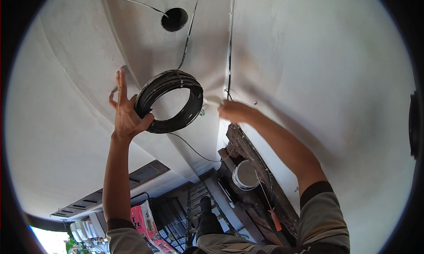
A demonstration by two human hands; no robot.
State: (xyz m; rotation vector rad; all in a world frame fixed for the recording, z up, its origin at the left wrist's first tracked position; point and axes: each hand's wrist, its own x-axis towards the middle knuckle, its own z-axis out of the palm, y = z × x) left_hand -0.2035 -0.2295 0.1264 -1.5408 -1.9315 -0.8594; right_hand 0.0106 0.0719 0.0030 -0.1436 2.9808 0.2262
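Observation:
A thick coil of black cable (194,110) is up against the pale walls, a little left of the corner. My left hand (126,115) grips its left edge, with the thumb across the lower rim and other fingers stretched up and out. Close to the corner, my right hand (235,111) is closed, its fingers bent inward. A pale, blurred thing (214,101) shows at those fingers, too smeared to name. Just above this hand, a dark cable (229,73) runs down the corner. Another dark cable (189,33) reaches the coil's top from above.
A round hole (175,19) with a white cable (128,0) opens at the top. Below are a ladder (198,196) under me, a white bucket (245,175) by a dark wooden beam (260,170), and a red-handled tool (275,219). A pink printed sheet (148,223) is lower left.

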